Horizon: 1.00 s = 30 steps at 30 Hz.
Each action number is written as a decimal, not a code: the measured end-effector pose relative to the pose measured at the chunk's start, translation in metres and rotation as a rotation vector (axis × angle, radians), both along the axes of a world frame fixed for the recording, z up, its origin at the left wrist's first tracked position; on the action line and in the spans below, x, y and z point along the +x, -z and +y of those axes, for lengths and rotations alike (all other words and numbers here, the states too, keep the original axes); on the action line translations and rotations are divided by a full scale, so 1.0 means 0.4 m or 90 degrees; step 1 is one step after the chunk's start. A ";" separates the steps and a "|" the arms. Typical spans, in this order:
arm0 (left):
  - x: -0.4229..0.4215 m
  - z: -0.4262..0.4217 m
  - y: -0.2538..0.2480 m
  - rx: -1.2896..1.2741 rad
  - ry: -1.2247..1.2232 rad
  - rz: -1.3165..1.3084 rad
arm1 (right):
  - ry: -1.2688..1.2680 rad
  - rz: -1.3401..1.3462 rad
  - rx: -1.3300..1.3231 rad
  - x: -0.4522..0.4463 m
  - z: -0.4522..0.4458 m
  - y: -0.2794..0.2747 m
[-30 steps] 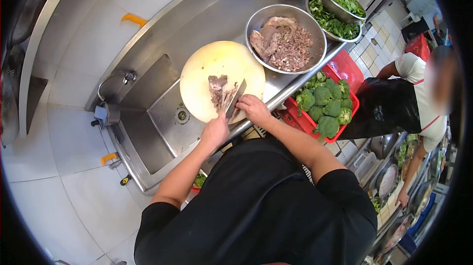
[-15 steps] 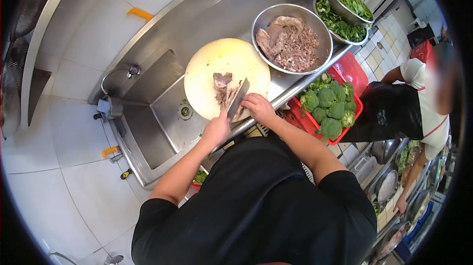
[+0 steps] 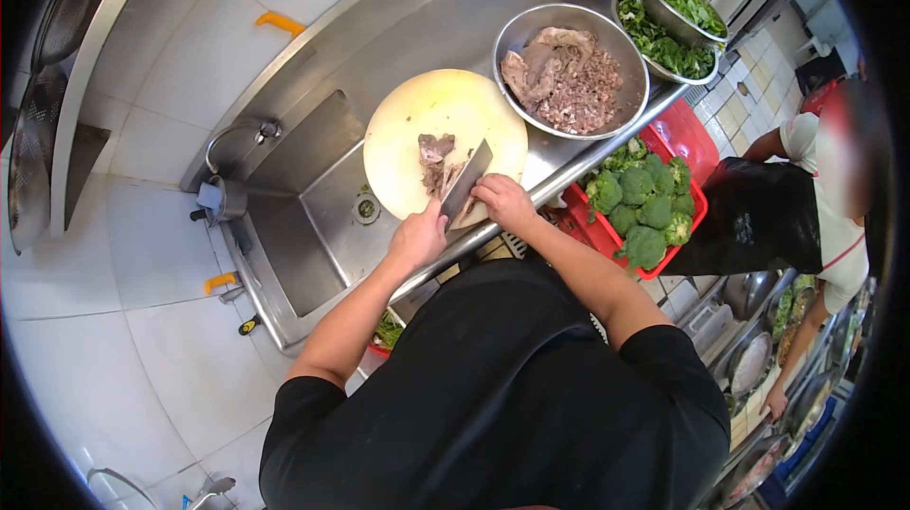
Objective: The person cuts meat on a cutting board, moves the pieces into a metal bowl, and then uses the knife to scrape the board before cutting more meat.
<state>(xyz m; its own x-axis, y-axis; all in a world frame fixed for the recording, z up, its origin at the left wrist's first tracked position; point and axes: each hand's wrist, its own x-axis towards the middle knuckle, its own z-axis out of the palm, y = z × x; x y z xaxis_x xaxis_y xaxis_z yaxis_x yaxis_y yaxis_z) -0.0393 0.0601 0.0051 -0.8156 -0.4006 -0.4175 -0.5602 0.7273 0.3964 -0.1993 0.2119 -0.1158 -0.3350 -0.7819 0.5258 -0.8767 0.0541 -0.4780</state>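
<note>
My left hand point(image 3: 418, 239) is wrapped round the handle of a cleaver point(image 3: 467, 185), whose broad blade slants across a round, pale yellow chopping board point(image 3: 396, 136). Close to the right of the blade, the curled fingers of my right hand point(image 3: 505, 203) press on a piece of cooked meat, mostly covered by the hand and blade. Left of the blade lie shreds and chunks of brownish meat point(image 3: 436, 150). Beyond the board stands a steel bowl point(image 3: 500, 64) with chopped meat point(image 3: 586, 88) and larger pieces in it.
A steel sink point(image 3: 294, 254) with a tap point(image 3: 268, 131) lies left of the board. At right, a red crate point(image 3: 700, 202) holds broccoli point(image 3: 640, 190). Bowls of leafy greens point(image 3: 684, 9) stand at the far end. Another person in a dark apron point(image 3: 758, 221) is at the right.
The whole view has shifted slightly. Both hands stay at the board, with the cleaver still in my left hand and its blade at a slightly different tilt.
</note>
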 end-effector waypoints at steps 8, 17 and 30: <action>0.096 -0.003 -0.061 -0.008 0.015 -0.108 | 0.002 -0.012 0.023 -0.002 0.007 0.007; -0.057 0.002 0.028 0.005 0.033 -0.040 | 0.006 -0.015 0.039 -0.005 0.004 0.002; -0.070 0.000 0.083 0.014 0.006 0.016 | -0.036 -0.031 0.055 -0.020 0.009 -0.010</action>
<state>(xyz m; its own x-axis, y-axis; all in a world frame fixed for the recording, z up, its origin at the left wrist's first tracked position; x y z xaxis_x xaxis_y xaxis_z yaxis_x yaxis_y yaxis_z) -0.0671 0.0602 -0.0282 -0.8295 -0.3843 -0.4054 -0.5433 0.7234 0.4261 -0.2073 0.2155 -0.1116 -0.3125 -0.8422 0.4394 -0.8552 0.0481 -0.5161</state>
